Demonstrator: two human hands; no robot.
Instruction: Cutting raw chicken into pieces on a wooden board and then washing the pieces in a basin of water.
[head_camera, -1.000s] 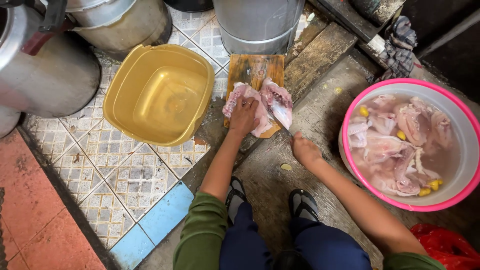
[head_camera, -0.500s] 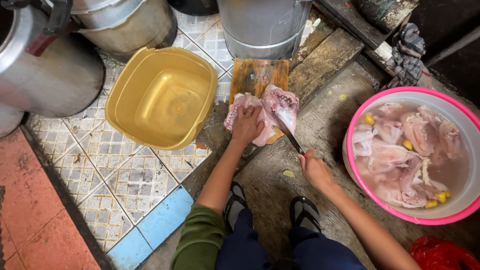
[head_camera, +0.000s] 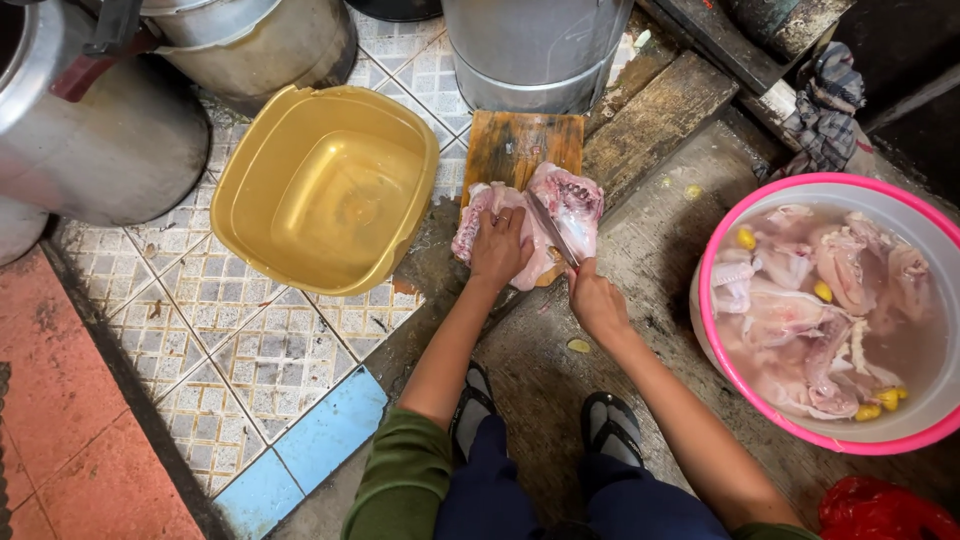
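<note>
Chicken (head_camera: 530, 225), raw and split open, lies on a wooden cutting board (head_camera: 520, 145) set on the floor, seen from the head camera, the only view. The left hand (head_camera: 500, 248) presses flat on the near side of the meat, fingers spread and resting on it rather than gripping. The right hand (head_camera: 595, 300) is closed around the handle of a knife (head_camera: 552, 230), whose blade runs up across the meat just beside the left fingers.

As a judgement, the risk lies in that closeness: wet meat can slide under a flat palm, and a slip of the blade would carry it toward the left fingertips. The board sits partly over the edge where tile meets concrete, so it could rock under pressure.

Counting what shows: one board, one knife, one opened chicken on it. One yellow plastic tub (head_camera: 325, 190) holding a little water stands just left of the board. One pink-rimmed basin (head_camera: 705, 330) to the right holds several more chicken pieces in cloudy water, too overlapped to count exactly, with a few small yellow bits among them. Three large metal pots (head_camera: 535, 50) stand along the top, one with a red handle. Two sandalled feet (head_camera: 610, 430) sit below the hands, and one red bag (head_camera: 880, 510) shows at the lower right corner.
</note>
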